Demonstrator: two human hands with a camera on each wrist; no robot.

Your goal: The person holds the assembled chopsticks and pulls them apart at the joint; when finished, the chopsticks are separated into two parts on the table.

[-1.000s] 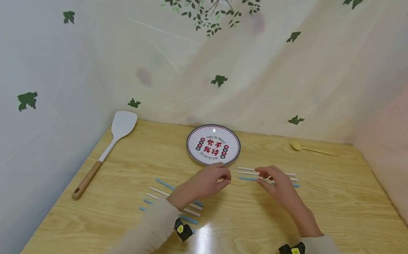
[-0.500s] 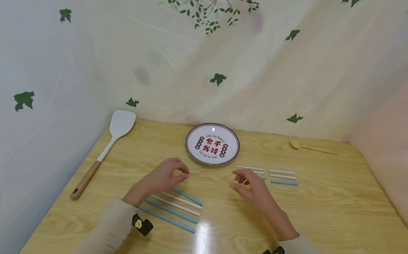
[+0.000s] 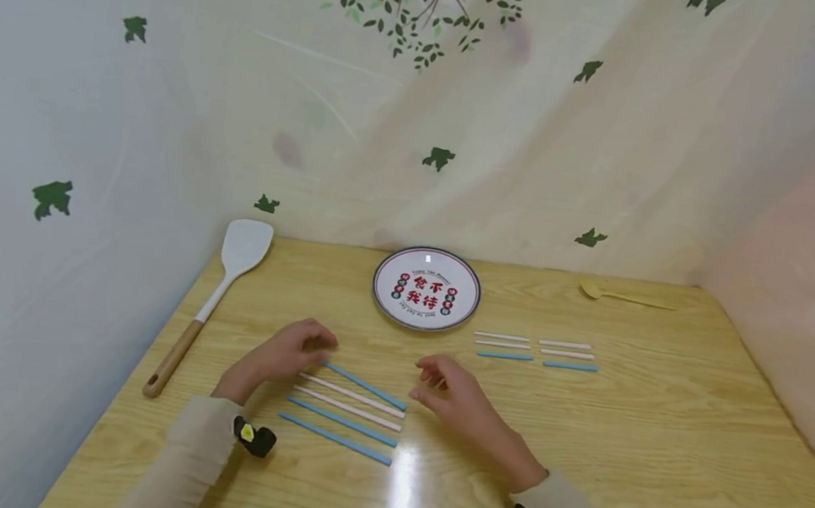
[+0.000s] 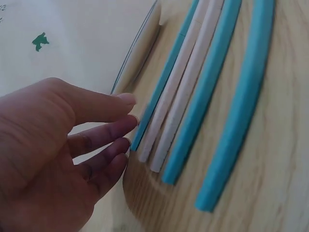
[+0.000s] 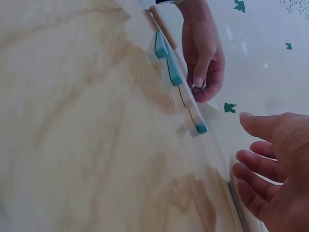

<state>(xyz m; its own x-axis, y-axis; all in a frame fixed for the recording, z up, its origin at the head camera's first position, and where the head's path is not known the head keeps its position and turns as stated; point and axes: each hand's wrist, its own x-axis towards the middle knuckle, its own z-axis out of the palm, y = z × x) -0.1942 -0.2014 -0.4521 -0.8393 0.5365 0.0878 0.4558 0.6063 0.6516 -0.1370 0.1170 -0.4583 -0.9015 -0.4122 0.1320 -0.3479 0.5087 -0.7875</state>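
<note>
A fan of long thin sticks lies on the table in front of me: a blue stick (image 3: 365,386) at the far side, two white sticks (image 3: 354,395), then two more blue sticks (image 3: 341,422). My left hand (image 3: 283,353) is at the left end of the far blue stick. In the left wrist view its loosely bent fingers (image 4: 104,133) are close beside that end, holding nothing; whether they touch it cannot be told. Just off the sticks' right ends hovers my right hand (image 3: 462,403), thumb apart from its relaxed fingers and nothing between them.
Behind the sticks stands a round plate (image 3: 423,319) with red characters. Two groups of shorter sticks (image 3: 505,356) lie right of it, each two white and one blue. A spatula (image 3: 214,299) lies at left, a yellow spoon (image 3: 621,298) at back right.
Both hands have moved left and toward me, from the shorter sticks and plate to the two ends of the long sticks. The short sticks at right are now uncovered and lie still.
</note>
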